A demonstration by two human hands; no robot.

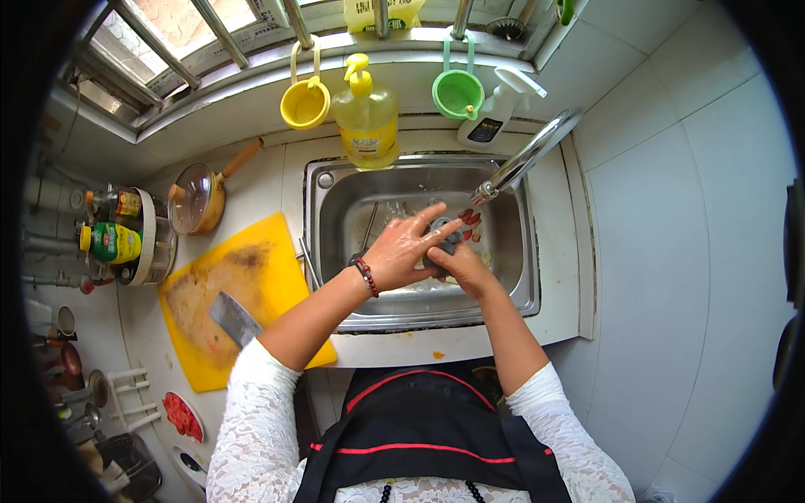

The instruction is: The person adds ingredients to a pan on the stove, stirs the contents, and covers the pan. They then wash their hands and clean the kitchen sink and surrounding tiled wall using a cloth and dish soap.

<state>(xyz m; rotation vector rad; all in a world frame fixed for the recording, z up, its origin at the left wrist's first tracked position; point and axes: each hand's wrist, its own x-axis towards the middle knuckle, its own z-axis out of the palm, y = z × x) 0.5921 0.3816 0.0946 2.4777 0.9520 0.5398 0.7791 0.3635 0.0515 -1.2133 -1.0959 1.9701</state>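
Over the stainless steel sink (339, 220), my right hand (468, 267) is closed around a dark grey object (438, 254), whose kind is hard to make out behind the fingers. My left hand (405, 248), wet and with its fingers spread, lies over the same object and partly hides it. Above them hangs the spout of a chrome faucet (509, 173); splashes show in the basin. Red pieces of food (471, 221) lie in the sink beyond my right hand.
Left of the sink, a cleaver (233, 314) lies on a yellow cutting board (270, 251). Behind the basin stand a yellow pump bottle (368, 126) and a white spray bottle (497, 110). A lidded pan (198, 198), a condiment rack (151, 239) and a plate of red food (182, 416) are farther left.
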